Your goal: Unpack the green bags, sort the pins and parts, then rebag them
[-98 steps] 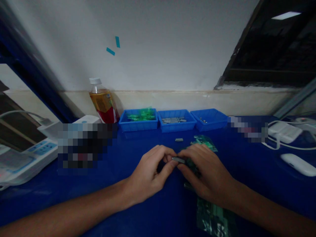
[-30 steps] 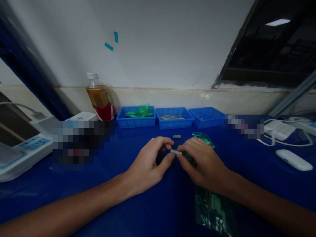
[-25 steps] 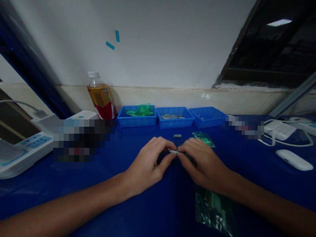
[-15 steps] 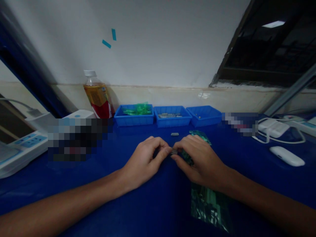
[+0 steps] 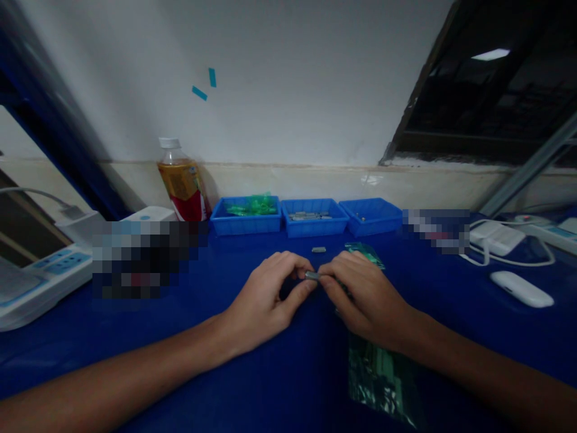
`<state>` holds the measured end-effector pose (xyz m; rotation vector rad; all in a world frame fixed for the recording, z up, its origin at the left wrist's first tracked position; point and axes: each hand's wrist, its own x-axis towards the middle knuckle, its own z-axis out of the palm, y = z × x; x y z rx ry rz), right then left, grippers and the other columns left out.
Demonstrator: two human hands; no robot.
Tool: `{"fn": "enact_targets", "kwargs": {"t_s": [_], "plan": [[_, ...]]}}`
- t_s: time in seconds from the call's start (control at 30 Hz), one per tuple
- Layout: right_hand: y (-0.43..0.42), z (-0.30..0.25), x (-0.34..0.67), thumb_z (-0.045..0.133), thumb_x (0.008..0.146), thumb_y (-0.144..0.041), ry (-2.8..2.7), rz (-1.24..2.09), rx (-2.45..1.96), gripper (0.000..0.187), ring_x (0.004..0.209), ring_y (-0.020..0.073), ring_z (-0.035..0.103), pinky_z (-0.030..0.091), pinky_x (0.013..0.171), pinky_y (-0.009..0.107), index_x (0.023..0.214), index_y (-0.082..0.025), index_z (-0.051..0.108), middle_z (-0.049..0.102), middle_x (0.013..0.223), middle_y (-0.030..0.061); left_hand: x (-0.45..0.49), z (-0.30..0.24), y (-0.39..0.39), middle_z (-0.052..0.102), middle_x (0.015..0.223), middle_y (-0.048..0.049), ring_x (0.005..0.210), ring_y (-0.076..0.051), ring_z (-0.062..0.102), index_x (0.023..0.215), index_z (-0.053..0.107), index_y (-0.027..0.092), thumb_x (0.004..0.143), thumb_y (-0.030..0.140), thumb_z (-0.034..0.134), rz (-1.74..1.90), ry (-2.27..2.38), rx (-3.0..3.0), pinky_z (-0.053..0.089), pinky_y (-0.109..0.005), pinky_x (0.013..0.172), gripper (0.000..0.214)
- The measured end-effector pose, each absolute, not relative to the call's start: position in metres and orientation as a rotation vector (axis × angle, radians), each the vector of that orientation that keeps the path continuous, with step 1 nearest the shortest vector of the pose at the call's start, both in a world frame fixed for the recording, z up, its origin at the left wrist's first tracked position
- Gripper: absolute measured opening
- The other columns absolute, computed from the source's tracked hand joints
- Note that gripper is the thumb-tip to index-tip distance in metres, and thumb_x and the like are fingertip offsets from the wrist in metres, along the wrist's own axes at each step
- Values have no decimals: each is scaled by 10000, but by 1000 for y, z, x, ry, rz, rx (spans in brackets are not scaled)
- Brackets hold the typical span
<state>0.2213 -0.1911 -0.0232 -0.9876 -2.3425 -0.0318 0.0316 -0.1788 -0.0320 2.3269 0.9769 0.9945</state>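
Metal piece [image 5: 312, 275], left hand [image 5: 265, 296] and right hand [image 5: 368, 296] fingers [image 5: 332, 266] pinching it, tray rims [image 5: 314, 221] beyond

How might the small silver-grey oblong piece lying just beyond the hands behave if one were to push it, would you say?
The small silver-grey oblong piece is probably stiff: it looks metallic, with straight edges. It may slide readily, as the blue tabletop has a sheen. It seems unlikely to tip, since it lies low and lengthwise.

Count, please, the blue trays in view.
3, in a row by the wall: the left tray with green plastic, the middle tray with metal pieces, the right tray with small parts.
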Motion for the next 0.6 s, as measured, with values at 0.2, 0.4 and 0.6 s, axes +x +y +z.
{"fn": "enact_targets", "kwargs": {"t_s": [0.2, 0.4, 0.6], "plan": [[-192, -24, 222, 523, 862, -247, -2327, -105, -940, 135, 760, 177, 502, 317, 679, 321, 957, -153, 537, 596, 828, 39, 32, -28, -180, 564, 744, 7, 713, -131, 504, 814, 559, 168, 923, 326, 453, 980, 999, 2312, 367, -257, 644, 219], [-192, -22, 221, 439, 900, -233, -2348, -125, -970, 155, 711, 170, 484, 304, 653, 325, 876, -147, 566, 578, 768, 45, 31, -31, -180, 579, 809, 4, 754, -136, 527, 942, 547, 182, 915, 322, 466, 982, 977, 2275, 391, -268, 684, 164], [-192, -21, 221, 361, 938, -256, -2371, -70, -990, 255, 685, 158, 468, 302, 644, 318, 816, -157, 561, 559, 724, 38, 30, -34, -182, 585, 874, 0, 827, -142, 544, 983, 530, 201, 878, 229, 525, 1083, 893, 2353, 397, -282, 754, 108]]}}
